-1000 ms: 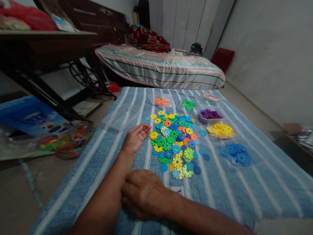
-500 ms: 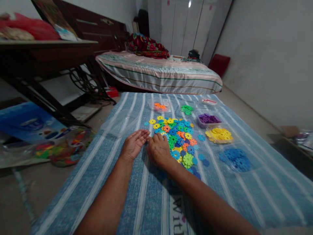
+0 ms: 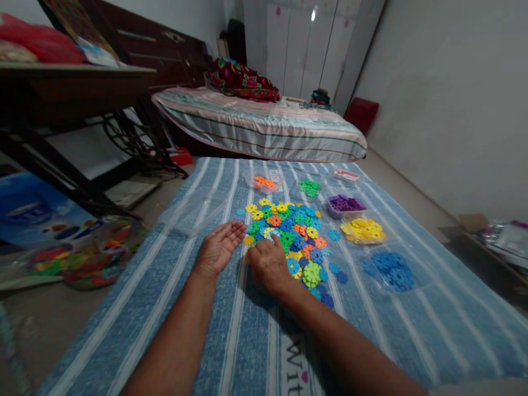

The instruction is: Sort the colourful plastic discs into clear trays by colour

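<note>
A pile of colourful flower-shaped plastic discs (image 3: 285, 241) lies in the middle of the striped cloth. My left hand (image 3: 218, 248) is at its left side, palm turned up and inward, fingers stretched out, with nothing visible in it. My right hand (image 3: 270, 267) rests over the near left edge of the pile. Its fingers are curled in and point down, so whatever lies under the fingertips is hidden. A yellow disc (image 3: 248, 240) lies between the two hands, just beyond the right knuckles.
Clear plastic tubs hold sorted discs: orange (image 3: 264, 182), green (image 3: 310, 188), purple (image 3: 346, 204), yellow (image 3: 363, 229) and blue (image 3: 391, 269). A transparent lid or sheet (image 3: 193, 212) lies at left. A bed (image 3: 264, 129) stands beyond; a sewing-machine table (image 3: 78, 71) is at left.
My right hand has drawn slightly back from my left hand, its fingers curling lower. A yellow disc now shows between the hands. The view has shifted a little to the right.
</note>
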`<state>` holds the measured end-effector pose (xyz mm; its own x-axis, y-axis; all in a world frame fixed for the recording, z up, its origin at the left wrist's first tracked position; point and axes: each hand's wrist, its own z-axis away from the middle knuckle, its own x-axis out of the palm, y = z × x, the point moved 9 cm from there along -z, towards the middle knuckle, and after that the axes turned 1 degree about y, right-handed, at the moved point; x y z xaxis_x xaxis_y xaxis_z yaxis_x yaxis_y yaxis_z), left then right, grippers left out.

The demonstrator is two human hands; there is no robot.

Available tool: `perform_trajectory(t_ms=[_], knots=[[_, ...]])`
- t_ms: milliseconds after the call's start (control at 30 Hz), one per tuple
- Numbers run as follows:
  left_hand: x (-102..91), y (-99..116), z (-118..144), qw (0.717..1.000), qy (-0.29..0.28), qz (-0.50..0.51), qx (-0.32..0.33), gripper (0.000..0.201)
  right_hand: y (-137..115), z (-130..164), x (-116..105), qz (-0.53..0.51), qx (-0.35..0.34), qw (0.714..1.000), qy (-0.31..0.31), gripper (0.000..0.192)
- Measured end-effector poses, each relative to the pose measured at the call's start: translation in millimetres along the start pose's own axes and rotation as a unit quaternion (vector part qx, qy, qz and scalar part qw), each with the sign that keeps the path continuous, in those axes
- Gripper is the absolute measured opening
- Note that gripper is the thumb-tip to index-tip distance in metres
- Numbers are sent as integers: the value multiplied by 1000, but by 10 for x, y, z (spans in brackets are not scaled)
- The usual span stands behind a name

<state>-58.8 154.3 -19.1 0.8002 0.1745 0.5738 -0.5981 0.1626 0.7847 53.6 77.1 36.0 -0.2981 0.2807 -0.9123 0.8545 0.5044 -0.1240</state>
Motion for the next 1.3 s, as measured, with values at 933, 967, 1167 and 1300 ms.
perform_trajectory(t_ms=[933,967,1167,1300], knots=[[44,5,104,998,-13,-47,46,10,927,905,-625,-48,63,993,85,20],[44,5,105,998,-13,-47,46,10,846,915,-605,-60,49,994,73,17],[54,-5,112,998,-14,-44,46,10,612,1033,-504,-49,37,998,-14,17],[63,-3,123,998,-12,-43,47,10,595,1104,-415,-40,54,997,-38,20]])
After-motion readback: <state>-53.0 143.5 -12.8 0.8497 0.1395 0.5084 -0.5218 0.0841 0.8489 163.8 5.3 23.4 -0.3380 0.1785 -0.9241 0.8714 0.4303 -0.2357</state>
